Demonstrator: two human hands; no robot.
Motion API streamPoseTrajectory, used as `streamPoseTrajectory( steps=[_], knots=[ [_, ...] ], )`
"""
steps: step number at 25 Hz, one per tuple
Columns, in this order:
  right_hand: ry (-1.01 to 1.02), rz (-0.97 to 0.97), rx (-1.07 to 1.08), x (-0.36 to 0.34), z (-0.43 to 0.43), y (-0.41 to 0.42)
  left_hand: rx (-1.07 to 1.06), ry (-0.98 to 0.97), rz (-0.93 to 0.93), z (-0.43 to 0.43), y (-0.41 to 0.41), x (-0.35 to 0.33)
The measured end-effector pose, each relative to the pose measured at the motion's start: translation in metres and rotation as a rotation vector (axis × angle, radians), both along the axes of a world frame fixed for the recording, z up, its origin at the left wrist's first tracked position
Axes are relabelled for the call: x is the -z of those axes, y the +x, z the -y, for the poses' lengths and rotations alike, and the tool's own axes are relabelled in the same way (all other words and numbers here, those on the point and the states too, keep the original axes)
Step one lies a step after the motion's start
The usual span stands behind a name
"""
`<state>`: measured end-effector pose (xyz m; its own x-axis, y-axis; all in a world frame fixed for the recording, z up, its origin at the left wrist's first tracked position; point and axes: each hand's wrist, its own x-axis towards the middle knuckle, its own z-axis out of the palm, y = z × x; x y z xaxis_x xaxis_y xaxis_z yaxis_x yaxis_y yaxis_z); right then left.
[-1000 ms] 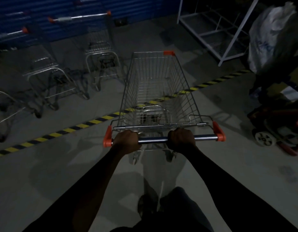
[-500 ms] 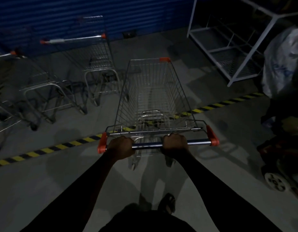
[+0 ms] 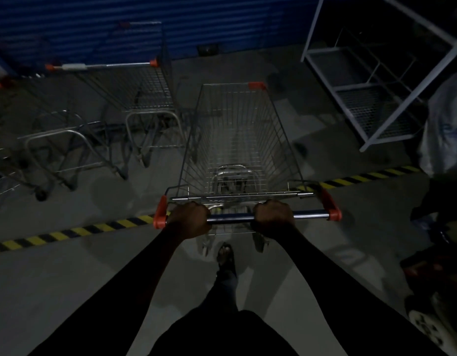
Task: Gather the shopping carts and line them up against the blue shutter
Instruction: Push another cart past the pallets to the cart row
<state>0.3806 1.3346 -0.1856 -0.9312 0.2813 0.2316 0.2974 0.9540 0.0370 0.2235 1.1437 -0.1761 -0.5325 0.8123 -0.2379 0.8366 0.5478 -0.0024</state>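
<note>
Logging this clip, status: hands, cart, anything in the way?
Left hand and right hand both grip the handle bar. Shopping cart straddles the hazard stripe, nose toward the blue shutter. Parked cart close on its left, white rack on its right.

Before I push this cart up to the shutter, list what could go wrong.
1. The pushed cart is close beside the parked cart on its left; a slight drift could snag their wire sides.
2. The white rack stands ahead on the right, so overcorrecting may clip its leg.
3. The foot is just behind the rear wheels and could catch them in this dim light.
</note>
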Motion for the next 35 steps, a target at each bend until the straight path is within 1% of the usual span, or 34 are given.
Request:
streamPoseTrajectory(
  steps=[2,4,5,8,11,12,13,15,16,17,19,22,25,26,31,34,35],
  knots=[
    [0.038,0.004,0.006,-0.003,-0.033,-0.033,-0.003,0.025,0.008,-0.032,-0.029,0.003],
    [0.059,0.080,0.026,0.000,-0.066,-0.063,-0.001,0.036,0.001,-0.067,-0.059,0.005],
    [0.056,0.134,0.036,-0.003,-0.082,-0.078,0.003,0.037,-0.001,-0.084,-0.074,0.003],
    [-0.079,0.372,0.109,-0.017,-0.133,-0.129,0.016,0.061,0.018,-0.135,-0.120,0.001],
    [-0.029,0.410,0.177,-0.020,-0.179,-0.177,0.015,0.102,0.019,-0.185,-0.167,0.001],
    [-0.030,0.392,0.200,-0.016,-0.193,-0.192,0.019,0.110,0.016,-0.201,-0.183,0.002],
    [-0.004,0.365,0.205,-0.013,-0.210,-0.209,0.021,0.102,0.020,-0.218,-0.200,0.003],
    [-0.012,0.390,0.180,-0.008,-0.242,-0.237,0.017,0.091,0.035,-0.249,-0.229,0.003],
    [-0.054,0.418,0.162,-0.011,-0.258,-0.252,0.008,0.096,0.040,-0.265,-0.245,0.005],
    [-0.066,0.413,0.143,-0.011,-0.274,-0.268,0.000,0.099,0.039,-0.280,-0.259,0.006],
    [-0.015,0.389,0.136,-0.006,-0.306,-0.298,-0.004,0.074,0.037,-0.312,-0.290,0.008],
    [-0.038,0.272,0.129,0.000,-0.346,-0.341,-0.048,0.084,0.009,-0.353,-0.334,0.010],
    [-0.081,0.345,0.119,-0.004,-0.385,-0.379,-0.106,0.044,-0.015,-0.394,-0.367,0.008],
    [-0.068,0.332,0.109,-0.005,-0.397,-0.390,-0.105,0.016,-0.023,-0.408,-0.376,0.007],
    [-0.061,0.106,0.064,0.002,-0.458,-0.444,-0.126,-0.045,-0.136,-0.465,-0.423,0.005],
    [0.011,-0.008,0.000,0.008,-0.487,-0.466,-0.189,-0.008,-0.082,-0.491,-0.441,0.004],
    [0.020,0.015,-0.025,0.013,-0.495,-0.471,-0.209,0.014,-0.062,-0.495,-0.444,0.001]
  ],
)
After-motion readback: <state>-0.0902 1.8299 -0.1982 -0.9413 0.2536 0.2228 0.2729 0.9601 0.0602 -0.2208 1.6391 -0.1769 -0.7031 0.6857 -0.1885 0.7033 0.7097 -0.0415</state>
